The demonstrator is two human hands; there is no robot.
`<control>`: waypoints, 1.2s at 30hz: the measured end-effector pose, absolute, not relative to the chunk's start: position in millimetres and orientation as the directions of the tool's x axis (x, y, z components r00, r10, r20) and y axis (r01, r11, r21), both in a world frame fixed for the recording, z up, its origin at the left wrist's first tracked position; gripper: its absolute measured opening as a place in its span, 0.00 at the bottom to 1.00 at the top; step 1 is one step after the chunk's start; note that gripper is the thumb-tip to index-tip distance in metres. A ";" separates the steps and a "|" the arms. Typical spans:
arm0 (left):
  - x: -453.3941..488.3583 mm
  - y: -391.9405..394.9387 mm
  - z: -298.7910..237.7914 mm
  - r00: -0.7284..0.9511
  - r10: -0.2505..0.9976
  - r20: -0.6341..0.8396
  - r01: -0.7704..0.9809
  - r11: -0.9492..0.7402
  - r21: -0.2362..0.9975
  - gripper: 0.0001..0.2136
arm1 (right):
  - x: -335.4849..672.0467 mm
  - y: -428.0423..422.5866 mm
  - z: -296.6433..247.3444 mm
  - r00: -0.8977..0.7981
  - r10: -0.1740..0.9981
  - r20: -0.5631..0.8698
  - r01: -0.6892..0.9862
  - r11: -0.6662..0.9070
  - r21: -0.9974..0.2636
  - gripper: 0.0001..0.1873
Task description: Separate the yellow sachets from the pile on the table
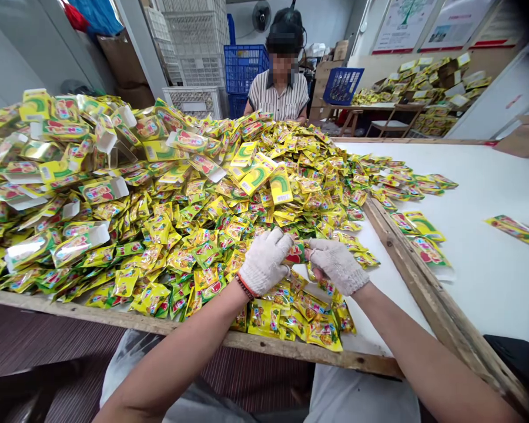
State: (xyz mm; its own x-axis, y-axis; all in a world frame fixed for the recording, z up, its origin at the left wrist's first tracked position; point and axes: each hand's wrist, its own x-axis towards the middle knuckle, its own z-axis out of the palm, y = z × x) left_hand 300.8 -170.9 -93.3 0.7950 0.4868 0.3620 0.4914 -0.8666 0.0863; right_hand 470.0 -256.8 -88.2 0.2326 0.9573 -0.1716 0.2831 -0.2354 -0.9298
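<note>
My left hand, in a white knitted glove, is closed around a small green, red and yellow carton. At the carton's right end is my right hand, gloved too, its fingers pinched there; whether they also hold a packet is hidden. Beneath both hands lie many small shiny yellow candy-style packets, reaching to the table's front edge. Behind and to the left the packets rise into a big heap, with open-ended printed cartons scattered over it.
A wooden strip divides the white tabletop; a few flat cartons lie beyond it. Across the heap sits a person. Blue crates and white crates stand behind. More cartons are piled at the back right.
</note>
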 end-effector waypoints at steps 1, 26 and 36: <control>301.1 -171.0 -93.6 0.796 0.490 0.355 0.493 -0.866 0.089 0.28 | 469.8 -256.4 -87.9 0.237 0.956 -0.174 0.292 -0.241 -0.925 0.11; 298.6 -160.8 -95.7 0.588 0.795 0.148 -0.066 -0.135 0.989 0.31 | 471.9 -260.8 -89.4 -0.072 0.968 -0.241 -0.113 -0.248 -0.962 0.26; 299.2 -159.4 -88.6 0.637 0.769 0.045 -0.163 0.077 0.984 0.23 | 480.6 -266.4 -86.4 -0.173 0.959 -0.226 -0.172 -0.255 -0.952 0.29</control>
